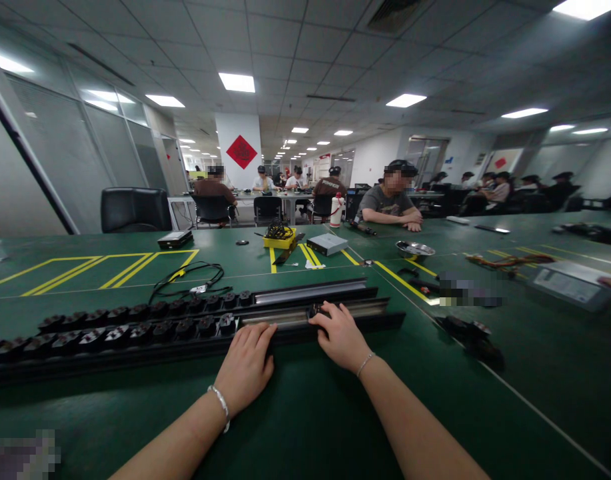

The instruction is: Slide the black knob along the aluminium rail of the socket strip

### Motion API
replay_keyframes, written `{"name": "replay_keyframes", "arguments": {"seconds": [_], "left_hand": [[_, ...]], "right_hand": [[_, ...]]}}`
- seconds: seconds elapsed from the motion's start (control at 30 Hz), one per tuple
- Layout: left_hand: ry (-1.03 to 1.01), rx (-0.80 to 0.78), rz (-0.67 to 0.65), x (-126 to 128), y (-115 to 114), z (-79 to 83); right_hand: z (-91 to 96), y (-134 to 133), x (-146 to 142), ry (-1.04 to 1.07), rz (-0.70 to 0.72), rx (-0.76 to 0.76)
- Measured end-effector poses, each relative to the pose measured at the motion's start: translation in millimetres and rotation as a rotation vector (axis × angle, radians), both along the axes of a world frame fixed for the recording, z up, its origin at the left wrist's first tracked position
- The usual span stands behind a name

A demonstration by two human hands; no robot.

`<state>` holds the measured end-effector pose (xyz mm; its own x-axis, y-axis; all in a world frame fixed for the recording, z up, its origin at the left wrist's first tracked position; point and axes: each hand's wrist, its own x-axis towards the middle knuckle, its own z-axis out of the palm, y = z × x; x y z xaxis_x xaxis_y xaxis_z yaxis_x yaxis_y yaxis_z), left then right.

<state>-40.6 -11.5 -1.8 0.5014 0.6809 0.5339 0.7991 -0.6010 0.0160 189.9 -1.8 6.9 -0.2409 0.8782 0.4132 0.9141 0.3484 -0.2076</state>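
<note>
Two long black rails (305, 303) lie side by side across the green table (305, 413), each carrying several black socket modules (135, 327) along its left part. My left hand (246, 363) rests on the near rail's front edge, fingers curled over it just right of the last module. My right hand (340, 333) sits further right on the same rail, fingers bent and pressing a small black part (319, 311) in the rail's channel.
A black cable (190, 280) lies behind the rails. Further back are a yellow box with wires (279, 237), a grey box (327, 244), a metal bowl (415, 250) and a grey unit (572, 283). A seated person (391, 200) faces me; others sit beyond.
</note>
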Motion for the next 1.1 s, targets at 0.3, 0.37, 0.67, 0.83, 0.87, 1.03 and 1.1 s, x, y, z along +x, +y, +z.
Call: {"name": "replay_keyframes", "arguments": {"seconds": [0.3, 0.37, 0.67, 0.83, 0.87, 1.03, 1.1], "left_hand": [[0.005, -0.017, 0.004, -0.1, 0.8, -0.7], [0.012, -0.021, 0.007, -0.1, 0.5, -0.3], [-0.005, -0.016, -0.007, -0.4, 1.0, -2.3], [-0.006, -0.016, -0.009, -0.9, 2.5, -3.8], [-0.007, -0.017, -0.008, -1.0, 2.6, -3.9], [-0.010, -0.016, -0.013, -0.8, 2.3, -3.1], [-0.011, -0.017, -0.014, -0.7, 1.9, -2.6]], "right_hand": [[0.0, 0.0, 1.7, 0.002, 0.010, 0.003], [1.0, -0.4, 2.3, 0.004, 0.008, -0.001], [3.0, -0.2, 6.3, 0.010, -0.002, -0.026], [3.0, -0.3, 6.4, 0.013, 0.006, -0.022], [3.2, -0.5, 6.4, 0.013, 0.007, -0.022], [4.4, -0.7, 7.4, 0.015, 0.012, -0.017], [4.9, -0.6, 8.0, 0.011, 0.014, -0.015]]}}
